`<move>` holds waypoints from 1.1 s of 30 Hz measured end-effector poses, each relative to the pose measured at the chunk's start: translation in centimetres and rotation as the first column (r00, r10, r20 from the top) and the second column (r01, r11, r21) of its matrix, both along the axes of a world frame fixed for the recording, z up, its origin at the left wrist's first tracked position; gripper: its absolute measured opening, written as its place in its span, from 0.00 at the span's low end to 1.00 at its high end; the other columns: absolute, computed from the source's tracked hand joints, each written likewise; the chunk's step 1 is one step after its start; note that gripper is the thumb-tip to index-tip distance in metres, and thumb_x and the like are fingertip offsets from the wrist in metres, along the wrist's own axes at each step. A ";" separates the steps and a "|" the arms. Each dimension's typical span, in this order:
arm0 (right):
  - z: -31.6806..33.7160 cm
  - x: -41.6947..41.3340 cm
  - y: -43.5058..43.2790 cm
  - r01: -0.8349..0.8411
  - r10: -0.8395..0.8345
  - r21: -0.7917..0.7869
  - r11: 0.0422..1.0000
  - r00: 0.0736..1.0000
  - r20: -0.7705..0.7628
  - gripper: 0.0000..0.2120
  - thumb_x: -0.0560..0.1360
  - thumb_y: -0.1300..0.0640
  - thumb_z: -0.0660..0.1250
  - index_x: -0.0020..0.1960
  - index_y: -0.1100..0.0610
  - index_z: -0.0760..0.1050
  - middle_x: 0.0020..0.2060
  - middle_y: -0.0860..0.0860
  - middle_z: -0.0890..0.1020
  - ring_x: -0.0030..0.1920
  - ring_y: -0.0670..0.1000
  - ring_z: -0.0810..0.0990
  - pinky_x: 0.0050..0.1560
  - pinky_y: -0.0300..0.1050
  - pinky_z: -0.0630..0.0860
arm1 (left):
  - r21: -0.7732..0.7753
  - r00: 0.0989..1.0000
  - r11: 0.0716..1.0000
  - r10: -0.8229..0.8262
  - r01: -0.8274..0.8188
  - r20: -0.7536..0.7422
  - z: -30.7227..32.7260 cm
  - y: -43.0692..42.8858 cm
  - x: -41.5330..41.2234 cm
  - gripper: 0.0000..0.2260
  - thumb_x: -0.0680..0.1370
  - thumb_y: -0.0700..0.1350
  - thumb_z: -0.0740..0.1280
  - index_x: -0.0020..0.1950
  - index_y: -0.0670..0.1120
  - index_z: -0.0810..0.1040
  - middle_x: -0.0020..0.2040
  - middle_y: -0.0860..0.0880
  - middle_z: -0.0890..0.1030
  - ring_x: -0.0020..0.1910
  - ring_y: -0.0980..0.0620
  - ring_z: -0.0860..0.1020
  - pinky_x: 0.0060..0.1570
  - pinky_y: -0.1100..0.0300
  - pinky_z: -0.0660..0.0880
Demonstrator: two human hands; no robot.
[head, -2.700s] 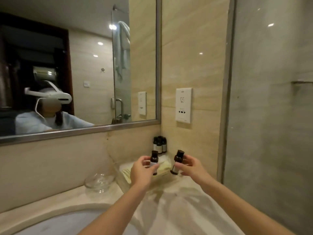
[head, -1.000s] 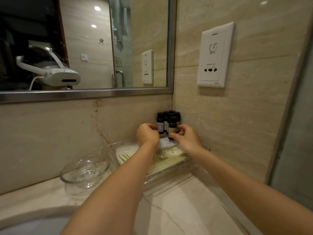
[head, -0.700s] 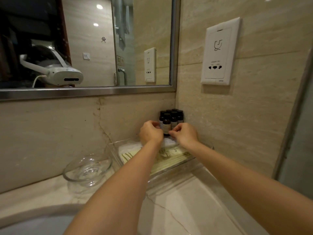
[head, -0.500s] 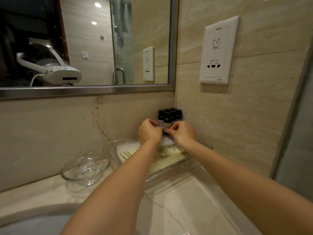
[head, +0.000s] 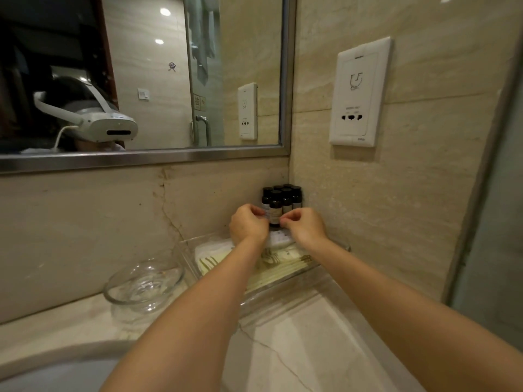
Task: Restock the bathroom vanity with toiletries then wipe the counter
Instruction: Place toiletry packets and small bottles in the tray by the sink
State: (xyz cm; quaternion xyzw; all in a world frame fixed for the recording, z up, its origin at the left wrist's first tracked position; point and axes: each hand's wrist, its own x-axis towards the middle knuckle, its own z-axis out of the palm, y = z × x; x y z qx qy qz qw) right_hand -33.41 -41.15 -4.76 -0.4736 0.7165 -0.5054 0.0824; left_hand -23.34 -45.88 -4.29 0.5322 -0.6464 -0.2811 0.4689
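Several small dark toiletry bottles (head: 285, 195) stand clustered in the corner where the two walls meet, at the back of a clear tray (head: 285, 288). The front bottle (head: 275, 208) stands upright before the cluster. My left hand (head: 248, 225) pinches its left side with curled fingers. From the right, my right hand (head: 306, 226) pinches the same bottle low on its label. Cream packets (head: 278, 265) and a white packet lie in the tray under my wrists. The marble counter (head: 300, 349) runs below.
A clear glass bowl (head: 144, 284) sits on the counter left of the tray. The white sink basin (head: 53, 373) curves at the lower left. A white socket plate (head: 358, 93) is on the right wall, and a mirror (head: 158, 75) hangs above.
Earlier each hand held one bottle above the tray. Both hands then reached into the corner, and the bottles now stand with the cluster. Over the last second the hands barely shifted.
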 end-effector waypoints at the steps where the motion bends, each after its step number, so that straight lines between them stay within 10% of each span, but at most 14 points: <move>1: 0.1 0.0 0.6 -0.023 0.023 -0.005 1.000 0.999 0.041 0.07 0.75 0.59 0.68 0.53 0.55 0.80 0.47 0.50 0.82 0.47 0.48 0.78 0.49 0.41 0.74 | -0.001 1.000 1.000 -0.007 0.007 0.008 0.2 0.6 0.2 0.05 0.74 0.41 0.69 0.48 0.49 0.80 0.50 0.50 0.83 0.50 0.50 0.80 0.45 0.61 0.73; 15: 2.7 2.9 26.5 -0.144 0.170 0.321 0.936 0.984 -0.055 0.09 0.74 0.59 0.69 0.54 0.53 0.79 0.49 0.48 0.81 0.53 0.49 0.80 0.56 0.42 0.75 | 0.137 0.953 0.971 -0.222 0.196 0.207 2.4 23.2 8.0 0.11 0.73 0.38 0.64 0.37 0.53 0.77 0.45 0.53 0.83 0.46 0.51 0.80 0.48 0.58 0.78; 23: 4.4 1.8 45.2 -0.015 0.074 0.381 0.924 0.987 -0.141 0.06 0.73 0.62 0.69 0.49 0.57 0.81 0.36 0.49 0.82 0.33 0.41 0.77 0.30 0.26 0.69 | 0.165 0.723 0.853 -0.509 0.495 0.467 1.3 39.5 8.1 0.08 0.72 0.42 0.66 0.49 0.52 0.80 0.52 0.51 0.82 0.53 0.51 0.79 0.51 0.60 0.74; 33: -2.0 0.9 63.0 0.147 -0.161 0.513 0.846 0.987 -0.017 0.05 0.74 0.57 0.69 0.39 0.52 0.78 0.36 0.49 0.82 0.34 0.44 0.77 0.32 0.33 0.71 | 0.144 0.447 0.596 -0.720 0.790 0.530 -2.2 54.3 4.5 0.09 0.71 0.43 0.67 0.50 0.49 0.82 0.49 0.49 0.84 0.51 0.50 0.81 0.50 0.59 0.76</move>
